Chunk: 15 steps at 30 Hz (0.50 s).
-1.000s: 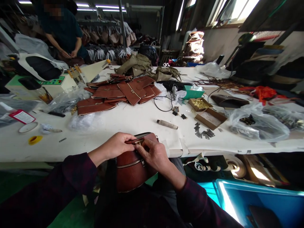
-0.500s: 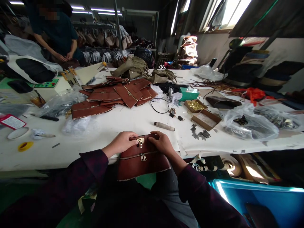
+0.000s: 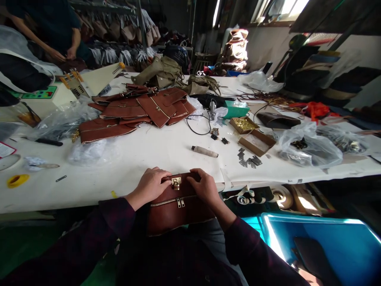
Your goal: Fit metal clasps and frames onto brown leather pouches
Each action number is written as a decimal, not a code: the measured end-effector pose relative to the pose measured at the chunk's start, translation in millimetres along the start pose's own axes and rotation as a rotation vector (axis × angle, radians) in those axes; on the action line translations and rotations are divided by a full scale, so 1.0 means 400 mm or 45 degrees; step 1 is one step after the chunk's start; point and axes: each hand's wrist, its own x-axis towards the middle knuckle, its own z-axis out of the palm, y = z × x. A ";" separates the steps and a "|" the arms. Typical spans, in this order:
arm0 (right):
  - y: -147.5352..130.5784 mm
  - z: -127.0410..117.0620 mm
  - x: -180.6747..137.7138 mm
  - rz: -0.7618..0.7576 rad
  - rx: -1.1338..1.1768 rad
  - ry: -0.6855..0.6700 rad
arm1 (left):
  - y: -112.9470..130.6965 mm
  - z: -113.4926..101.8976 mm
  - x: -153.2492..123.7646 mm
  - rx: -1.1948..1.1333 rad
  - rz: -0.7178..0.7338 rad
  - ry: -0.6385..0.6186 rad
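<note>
Fingers (image 3: 163,174) of the left hand (image 3: 149,186) grip the top edge of a reddish-brown leather piece (image 3: 175,217) toward its left end, while those of the right hand (image 3: 206,188) hold the same edge farther right. Between the hands sits a gold padlock (image 3: 176,186), and below it runs a zipper (image 3: 165,202) (its two pulls (image 3: 180,203) hang side by side). The piece is at the near edge of the white surface (image 3: 143,153). Beyond lie a taped rod (image 3: 205,151) and, farther left, a heap of brown leather pieces (image 3: 125,111).
</note>
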 end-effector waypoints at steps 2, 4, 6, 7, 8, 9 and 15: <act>0.008 0.011 -0.019 -0.005 0.034 0.035 | 0.004 -0.001 -0.006 0.050 0.028 -0.020; 0.018 0.021 -0.033 -0.020 0.060 0.052 | 0.008 -0.001 -0.011 0.102 0.034 -0.030; 0.027 0.021 -0.047 -0.103 0.057 0.048 | 0.017 -0.001 -0.024 0.132 0.042 -0.043; 0.029 0.016 -0.055 -0.182 0.034 0.036 | 0.025 -0.002 -0.034 0.140 0.056 -0.053; 0.028 0.006 -0.065 -0.286 -0.007 0.024 | 0.034 -0.004 -0.048 0.151 0.082 -0.062; 0.026 -0.006 -0.077 -0.402 -0.063 0.012 | 0.045 -0.007 -0.064 0.163 0.124 -0.067; -0.025 -0.089 -0.166 -0.877 -0.325 -0.069 | 0.097 -0.034 -0.169 0.079 0.389 -0.051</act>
